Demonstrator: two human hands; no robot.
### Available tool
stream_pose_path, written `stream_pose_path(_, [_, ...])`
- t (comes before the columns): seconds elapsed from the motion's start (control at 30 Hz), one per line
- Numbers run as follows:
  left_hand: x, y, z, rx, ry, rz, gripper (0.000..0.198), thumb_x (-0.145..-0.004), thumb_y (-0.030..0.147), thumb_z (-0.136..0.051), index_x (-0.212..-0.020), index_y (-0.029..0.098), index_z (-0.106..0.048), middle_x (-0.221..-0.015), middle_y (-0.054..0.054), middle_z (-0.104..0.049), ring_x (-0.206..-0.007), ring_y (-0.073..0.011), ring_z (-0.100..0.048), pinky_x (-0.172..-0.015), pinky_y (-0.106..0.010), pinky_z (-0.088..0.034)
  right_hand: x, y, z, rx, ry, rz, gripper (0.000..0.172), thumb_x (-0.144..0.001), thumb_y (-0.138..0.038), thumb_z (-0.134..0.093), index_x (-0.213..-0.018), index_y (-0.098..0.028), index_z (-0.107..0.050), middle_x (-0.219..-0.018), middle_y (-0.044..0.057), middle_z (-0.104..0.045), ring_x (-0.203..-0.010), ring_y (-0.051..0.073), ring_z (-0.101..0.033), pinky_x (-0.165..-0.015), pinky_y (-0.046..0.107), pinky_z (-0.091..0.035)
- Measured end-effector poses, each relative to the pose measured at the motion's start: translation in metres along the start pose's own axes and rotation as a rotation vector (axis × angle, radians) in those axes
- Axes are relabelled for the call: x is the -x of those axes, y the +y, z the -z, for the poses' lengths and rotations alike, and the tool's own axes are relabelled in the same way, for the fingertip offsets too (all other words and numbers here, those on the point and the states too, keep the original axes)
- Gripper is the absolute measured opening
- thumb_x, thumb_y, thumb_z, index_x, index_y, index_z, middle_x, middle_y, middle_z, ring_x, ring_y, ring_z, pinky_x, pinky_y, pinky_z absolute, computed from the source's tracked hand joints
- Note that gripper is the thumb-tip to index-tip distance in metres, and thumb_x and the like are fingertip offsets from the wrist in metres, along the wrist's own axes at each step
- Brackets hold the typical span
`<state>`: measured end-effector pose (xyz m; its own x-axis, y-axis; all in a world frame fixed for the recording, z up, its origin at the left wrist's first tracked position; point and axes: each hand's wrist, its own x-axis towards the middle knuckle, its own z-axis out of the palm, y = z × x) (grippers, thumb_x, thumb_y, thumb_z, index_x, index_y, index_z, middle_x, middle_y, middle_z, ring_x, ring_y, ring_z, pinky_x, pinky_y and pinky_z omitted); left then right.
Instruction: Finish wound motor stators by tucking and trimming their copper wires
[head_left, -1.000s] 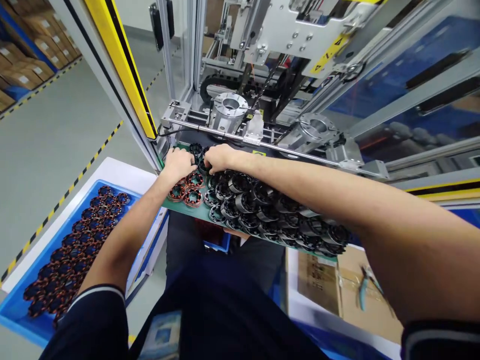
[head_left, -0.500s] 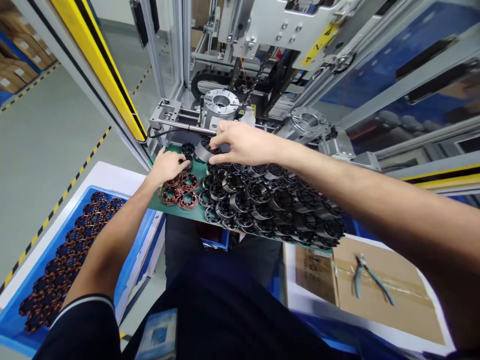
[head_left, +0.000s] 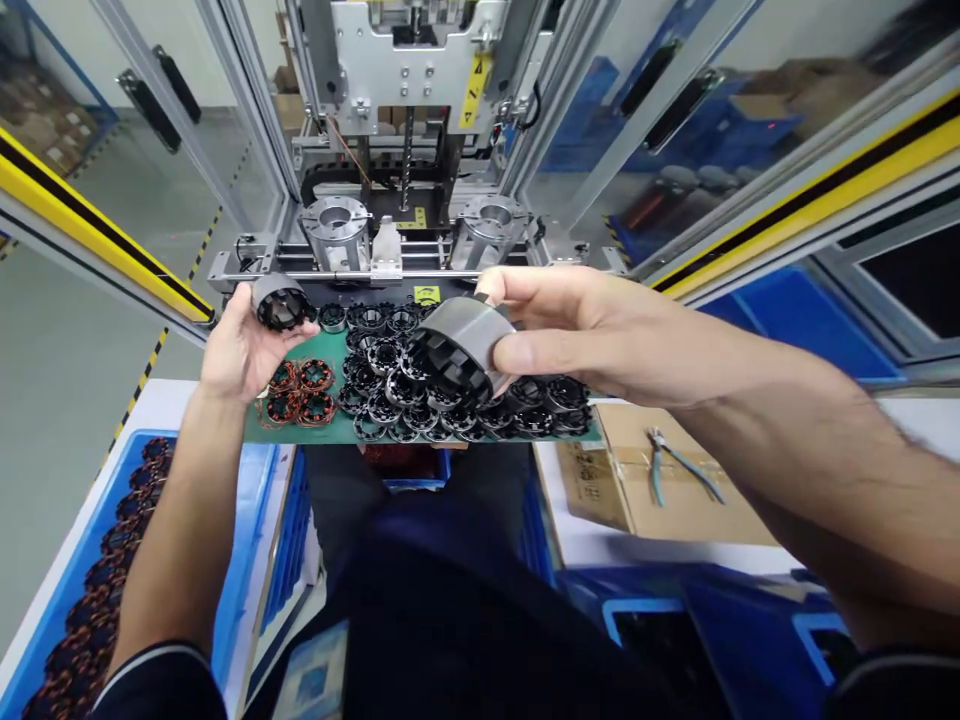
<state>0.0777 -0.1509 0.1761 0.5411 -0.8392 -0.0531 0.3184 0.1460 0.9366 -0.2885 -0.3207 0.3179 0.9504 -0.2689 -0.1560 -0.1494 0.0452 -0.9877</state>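
Observation:
My left hand (head_left: 251, 345) is closed round a grey ring-shaped stator core (head_left: 280, 303) with black toothed insulation, raised over the left end of the green work surface (head_left: 341, 432). Between the thumb and fingers of my right hand (head_left: 555, 325) is a second, larger-looking stator core (head_left: 465, 340), tilted, closer to the camera. Behind and below it, several bare stator cores (head_left: 384, 405) stand piled together on the green surface. Below my left hand lie several copper-wound stators (head_left: 315, 375) with loose wire ends.
A winding machine with two metal cylindrical fixtures (head_left: 335, 220) stands beyond the surface. At left, a blue tray (head_left: 251, 500) holds rows of wound stators. Blue-handled pliers (head_left: 679, 470) lie on a cardboard box (head_left: 622, 470) at right. Yellow-edged frame posts (head_left: 97, 230) flank both sides.
Both hands have lifted up from the green surface, each with a stator core. The right hand has come nearer the camera. The view has turned to the right.

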Motion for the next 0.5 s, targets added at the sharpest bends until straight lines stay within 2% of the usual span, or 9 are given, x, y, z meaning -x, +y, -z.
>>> stream_pose_path(0.07, [0.015, 0.002, -0.013, 0.014, 0.015, 0.004, 0.039, -0.123, 0.061, -0.071, -0.118, 0.025, -0.083, -0.111, -0.005, -0.081, -0.092, -0.0239, -0.082, -0.107, -0.056, -0.079, 0.013, 0.004, 0.004, -0.028, 0.030, -0.009, 0.047, -0.102, -0.043, -0.101, -0.131, -0.028, -0.068, -0.106, -0.003, -0.084, -0.094, 0.016, -0.084, -0.081, 0.028, -0.071])
stream_pose_path(0.17, [0.034, 0.004, -0.025, 0.022, 0.061, 0.015, 0.047, -0.124, 0.067, -0.070, -0.113, 0.024, -0.083, -0.104, -0.005, -0.078, -0.084, -0.0214, -0.078, -0.106, -0.058, -0.081, 0.024, 0.006, 0.010, 0.014, 0.043, -0.012, 0.074, -0.103, -0.049, -0.100, -0.166, -0.030, -0.064, -0.112, -0.001, -0.086, -0.097, 0.019, -0.086, -0.081, 0.029, -0.072])
stream_pose_path(0.2, [0.040, 0.005, -0.027, 0.012, 0.072, 0.013, 0.049, -0.123, 0.070, -0.070, -0.113, 0.024, -0.083, -0.103, -0.005, -0.078, -0.081, -0.0208, -0.076, -0.104, -0.059, -0.082, 0.026, 0.006, 0.013, 0.049, 0.053, -0.009, 0.080, -0.102, -0.049, -0.100, -0.171, -0.030, -0.064, -0.114, 0.000, -0.086, -0.099, 0.019, -0.087, -0.082, 0.029, -0.072])
stream_pose_path(0.27, [0.054, 0.006, -0.030, -0.012, 0.093, 0.006, 0.054, -0.118, 0.076, -0.075, -0.112, 0.024, -0.086, -0.096, -0.005, -0.079, -0.075, -0.0201, -0.074, -0.097, -0.055, -0.084, 0.024, 0.005, 0.026, 0.166, 0.106, 0.011, 0.081, -0.099, -0.051, -0.099, -0.171, -0.027, -0.072, -0.122, 0.003, -0.087, -0.106, 0.021, -0.087, -0.086, 0.031, -0.073])
stream_pose_path(0.37, [0.078, 0.004, -0.030, -0.026, 0.145, 0.034, 0.063, -0.097, 0.088, -0.095, -0.107, 0.026, -0.091, -0.091, -0.004, -0.082, -0.071, -0.0204, -0.074, -0.091, -0.048, -0.085, 0.007, 0.005, 0.067, 0.461, 0.266, 0.064, 0.079, -0.093, -0.060, -0.102, -0.159, -0.020, -0.083, -0.129, 0.009, -0.088, -0.115, 0.026, -0.086, -0.101, 0.039, -0.073])
stream_pose_path(0.43, [0.095, -0.003, -0.026, -0.019, 0.209, 0.065, 0.071, -0.078, 0.092, -0.108, -0.106, 0.028, -0.093, -0.097, -0.004, -0.087, -0.075, -0.0216, -0.078, -0.092, -0.048, -0.085, -0.012, 0.007, 0.107, 0.693, 0.429, 0.084, 0.083, -0.092, -0.065, -0.104, -0.157, -0.016, -0.085, -0.126, 0.013, -0.089, -0.116, 0.030, -0.084, -0.109, 0.046, -0.070])
stream_pose_path(0.5, [0.115, -0.015, -0.021, -0.027, 0.247, 0.104, 0.074, -0.070, 0.090, -0.112, -0.109, 0.029, -0.094, -0.107, -0.005, -0.091, -0.084, -0.0260, -0.083, -0.095, -0.051, -0.084, -0.037, 0.010, 0.150, 0.925, 0.597, 0.086, 0.082, -0.092, -0.062, -0.106, -0.155, -0.013, -0.086, -0.133, 0.018, -0.088, -0.118, 0.032, -0.082, -0.117, 0.051, -0.066])
